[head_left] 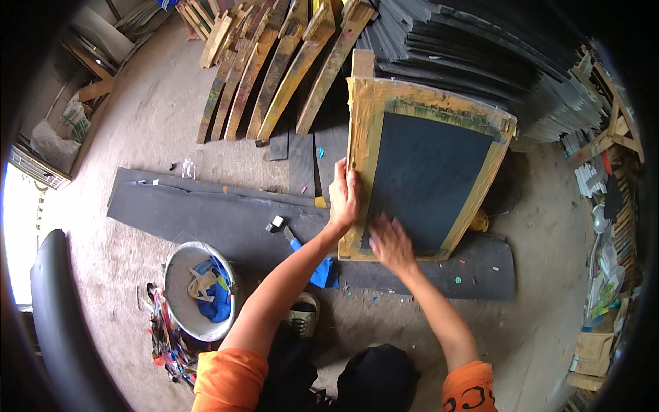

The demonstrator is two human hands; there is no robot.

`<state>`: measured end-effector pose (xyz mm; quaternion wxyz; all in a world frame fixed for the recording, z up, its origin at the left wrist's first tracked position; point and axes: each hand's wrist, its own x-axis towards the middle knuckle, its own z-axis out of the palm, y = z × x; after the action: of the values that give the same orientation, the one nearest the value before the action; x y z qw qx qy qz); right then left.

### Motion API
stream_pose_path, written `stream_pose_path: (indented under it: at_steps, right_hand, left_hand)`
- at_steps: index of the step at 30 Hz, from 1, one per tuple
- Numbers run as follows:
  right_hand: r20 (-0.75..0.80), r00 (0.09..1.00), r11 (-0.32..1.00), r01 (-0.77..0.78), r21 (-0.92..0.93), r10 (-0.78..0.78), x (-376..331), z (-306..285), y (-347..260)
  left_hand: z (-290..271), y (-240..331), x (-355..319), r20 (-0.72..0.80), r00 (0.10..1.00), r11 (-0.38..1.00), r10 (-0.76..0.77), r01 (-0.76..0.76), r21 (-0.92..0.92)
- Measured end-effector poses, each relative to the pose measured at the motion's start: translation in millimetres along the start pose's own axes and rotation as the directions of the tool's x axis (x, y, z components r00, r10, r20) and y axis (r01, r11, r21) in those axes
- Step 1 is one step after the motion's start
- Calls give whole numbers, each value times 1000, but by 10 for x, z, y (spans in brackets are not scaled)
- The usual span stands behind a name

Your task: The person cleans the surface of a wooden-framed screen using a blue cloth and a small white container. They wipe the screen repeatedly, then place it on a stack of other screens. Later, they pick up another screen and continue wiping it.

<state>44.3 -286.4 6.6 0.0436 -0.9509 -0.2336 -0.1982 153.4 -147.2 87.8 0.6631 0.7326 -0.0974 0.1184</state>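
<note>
A screen-printing frame (434, 180) stands tilted upright in front of me, its wooden border covered in yellowish tape and paint around a dark panel. My left hand (344, 197) grips the frame's left side, fingers wrapped round the edge. Against the lower left of the dark panel, my right hand (391, 242) lies flat with fingers apart, slightly blurred by motion. Nothing shows in it. Beneath the frame lies a long dark sheet (199, 202). A blue-handled tool (292, 239) and a scrap of blue cloth (324, 273) rest near my left forearm.
A white bucket (176, 302) with blue and pale cloths stands at the left, beside a heap of colourful scraps (170, 347). Several stained wooden frames (295, 69) lean behind. Stacked dark sheets (467, 51) fill the back right. Clutter (604, 240) lines the right side.
</note>
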Motion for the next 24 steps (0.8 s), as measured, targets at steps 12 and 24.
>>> stream_pose_path:
  at_steps: [12,24]
  right_hand:
    - [-113,991,996,-77,-46,71,869,-230,-78]
    - [-426,703,800,-593,92,570,1157,-526,185]
  left_hand:
    - [-79,-229,60,143,989,947,-36,80,-312]
    - [-82,-274,-209,95,991,941,-94,120,-317]
